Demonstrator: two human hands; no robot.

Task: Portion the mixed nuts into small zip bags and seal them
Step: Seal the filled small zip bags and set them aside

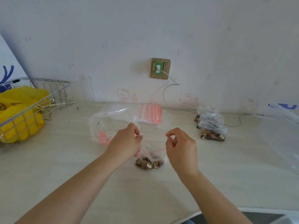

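Sealing step was in hand: a small zip bag with a portion of mixed nuts in its bottom stood on the surface, held up by its top corners. Left hand pinched the bag's left top corner, fingers curled; right hand pinched the right top corner between thumb and forefinger. The red zip line ran slack between the hands, sagging below the pinch points, so the mouth looked not yet pressed closed, though the clear film made that hard to tell. Beyond the held bag, toward the wall, lay a stack of unused zip bags; beyond and left of the held bag sat a large clear bag, nearly empty bar crumbs and some pink bits, so probably little or nothing left to portion. Right of the held bag and well apart, a pile of filled bags lay by the wall. A wire basket with yellow bags stood far left of the held bag. Next move would likely call for pulling the zip line taut, lining up both strips, then pinching along it from one corner to the other while keeping the nuts low, clear of the track, and pressing air out first.
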